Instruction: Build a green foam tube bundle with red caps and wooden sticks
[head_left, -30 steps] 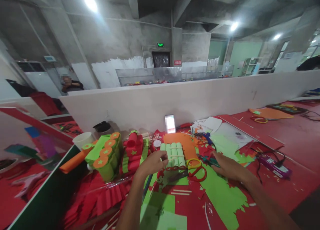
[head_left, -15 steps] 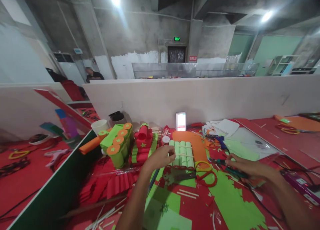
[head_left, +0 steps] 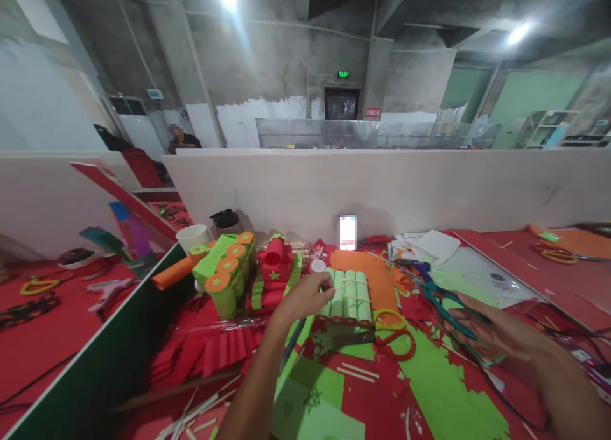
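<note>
Near the middle of the table my left hand (head_left: 308, 295) is closed on the left end of a row of pale green foam rolls (head_left: 351, 297). Two thin wooden sticks run across these rolls. To the right, my right hand (head_left: 496, 328) is wrapped round teal-handled pliers (head_left: 449, 307), their jaws pointing left, away from the rolls. Scissors with yellow and red handles (head_left: 395, 343) lie just in front of the rolls. An orange foam sheet (head_left: 384, 281) lies behind and beside them.
Left of the rolls stand a red foam model (head_left: 274, 271) and a green model with orange tops (head_left: 224, 274). Loose wooden sticks (head_left: 358, 372) and green foam scraps (head_left: 451, 389) lie in front. A phone (head_left: 347, 232) leans on the white partition (head_left: 296, 185).
The pliers in my right hand have been raised and turned, and their teal handles show more now. My left hand has stayed on the rolls. The view has shifted slightly.
</note>
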`<state>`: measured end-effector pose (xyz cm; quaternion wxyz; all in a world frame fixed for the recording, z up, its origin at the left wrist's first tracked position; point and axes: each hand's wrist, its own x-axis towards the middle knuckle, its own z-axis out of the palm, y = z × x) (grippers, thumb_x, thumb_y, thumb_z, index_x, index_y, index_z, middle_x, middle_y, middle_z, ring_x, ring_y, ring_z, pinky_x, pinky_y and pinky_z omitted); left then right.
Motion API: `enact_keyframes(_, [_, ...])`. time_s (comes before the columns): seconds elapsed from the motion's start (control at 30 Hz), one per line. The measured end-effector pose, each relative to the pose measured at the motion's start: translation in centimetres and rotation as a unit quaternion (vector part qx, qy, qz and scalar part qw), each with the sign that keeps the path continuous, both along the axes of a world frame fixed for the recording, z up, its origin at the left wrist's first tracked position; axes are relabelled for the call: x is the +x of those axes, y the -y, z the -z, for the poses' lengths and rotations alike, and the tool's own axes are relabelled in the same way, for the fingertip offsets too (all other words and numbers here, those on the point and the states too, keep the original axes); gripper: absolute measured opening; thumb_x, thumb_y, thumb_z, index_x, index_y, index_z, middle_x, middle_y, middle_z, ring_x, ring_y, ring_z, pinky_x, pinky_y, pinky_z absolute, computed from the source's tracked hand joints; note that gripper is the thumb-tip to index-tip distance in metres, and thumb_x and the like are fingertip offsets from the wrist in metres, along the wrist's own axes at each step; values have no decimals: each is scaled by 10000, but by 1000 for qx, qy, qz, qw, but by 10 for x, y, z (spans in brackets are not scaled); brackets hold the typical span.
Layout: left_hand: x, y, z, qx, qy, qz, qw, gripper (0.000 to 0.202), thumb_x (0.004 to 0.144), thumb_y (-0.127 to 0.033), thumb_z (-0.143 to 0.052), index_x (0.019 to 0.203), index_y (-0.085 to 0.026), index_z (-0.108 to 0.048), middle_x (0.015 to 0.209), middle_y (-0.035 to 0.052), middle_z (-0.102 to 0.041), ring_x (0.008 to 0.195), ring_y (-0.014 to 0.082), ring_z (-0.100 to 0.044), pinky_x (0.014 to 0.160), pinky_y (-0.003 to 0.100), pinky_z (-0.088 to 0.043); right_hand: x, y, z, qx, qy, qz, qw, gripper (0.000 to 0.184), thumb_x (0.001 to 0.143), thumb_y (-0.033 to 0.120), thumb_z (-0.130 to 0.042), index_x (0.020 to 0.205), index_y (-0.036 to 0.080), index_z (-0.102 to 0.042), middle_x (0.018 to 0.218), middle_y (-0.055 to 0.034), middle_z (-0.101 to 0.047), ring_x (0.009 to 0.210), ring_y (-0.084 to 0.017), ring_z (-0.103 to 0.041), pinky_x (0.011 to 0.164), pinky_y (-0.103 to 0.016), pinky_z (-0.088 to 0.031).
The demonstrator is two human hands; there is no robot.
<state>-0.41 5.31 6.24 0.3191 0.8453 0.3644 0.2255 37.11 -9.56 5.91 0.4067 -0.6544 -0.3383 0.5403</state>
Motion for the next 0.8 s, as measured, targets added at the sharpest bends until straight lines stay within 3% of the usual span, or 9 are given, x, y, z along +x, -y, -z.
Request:
enact_keyframes(0.1, [1, -1, -1, -8, 22, -7, 1000, 148, 795, -287, -486, 732, -168, -548, 702, -14, -597, 647, 120, -516, 565, 215, -334, -5, -4, 7, 8, -107, -23, 994, 579, 763, 541, -583, 1164, 124, -549, 1180, -197, -605, 1074, -308, -595, 907, -381, -511])
enact_keyframes(0.17, [2, -2, 0, -13, 35, -13, 999, 142, 788, -282, -493, 723, -168, -547, 686, -16, -591, 644, 121, -515, 569, 216, -338, -12, -10, 15, 49, -125, 9, 991, 597, 740, 486, -624, 1231, 164, -515, 1216, -167, -590, 1151, -292, -548, 961, -389, -473])
enact_keyframes(0.27, [4, -4, 4, -26, 57, -15, 998, 140, 787, -279, -495, 716, -169, -544, 662, -20, -584, 633, 120, -515, 571, 218, -344, -29, -25, 26, 131, -154, 14, 979, 609, 674, 351, -699, 1241, 250, -503, 1233, -96, -588, 1164, -271, -537, 987, -410, -441])
enact_keyframes(0.37, [7, -6, 9, -42, 87, -20, 995, 140, 789, -272, -493, 708, -168, -538, 629, -24, -571, 605, 117, -511, 564, 218, -345, -54, -42, 27, 194, -147, -9, 970, 563, 616, 284, -734, 1149, 263, -553, 1150, -58, -629, 1076, -269, -585, 923, -398, -480])
enact_keyframes(0.47, [10, -9, 12, -50, 124, -30, 991, 153, 795, -273, -492, 695, -166, -536, 605, -26, -558, 588, 114, -508, 572, 219, -353, -83, -57, 13, 219, -80, -52, 971, 496, 659, 364, -697, 1120, 233, -572, 1065, -63, -651, 952, -252, -626, 838, -367, -509])
enact_keyframes(0.57, [13, -9, 11, -64, 167, -53, 982, 166, 796, -281, -501, 685, -163, -535, 587, -27, -549, 570, 110, -500, 576, 219, -358, -105, -67, -12, 165, 65, -147, 973, 505, 777, 498, -583, 1200, 226, -534, 965, -57, -666, 881, -235, -633, 808, -363, -496])
enact_keyframes(0.67, [16, -7, 5, -76, 212, -77, 971, 171, 791, -283, -516, 676, -159, -536, 580, -27, -544, 549, 102, -481, 563, 214, -353, -119, -75, -34, 135, 261, -255, 921, 574, 781, 587, -538, 1218, 216, -554, 1087, -82, -653, 1004, -282, -587, 894, -386, -439])
enact_keyframes(0.8, [19, -3, -2, -91, 259, -99, 956, 195, 793, -289, -522, 649, -158, -530, 562, -32, -529, 518, 87, -450, 546, 204, -345, -135, -82, -45, 113, 394, -343, 845, 588, 788, 636, -495, 1211, 234, -562, 1177, -101, -623, 1022, -309, -575, 894, -415, -412])
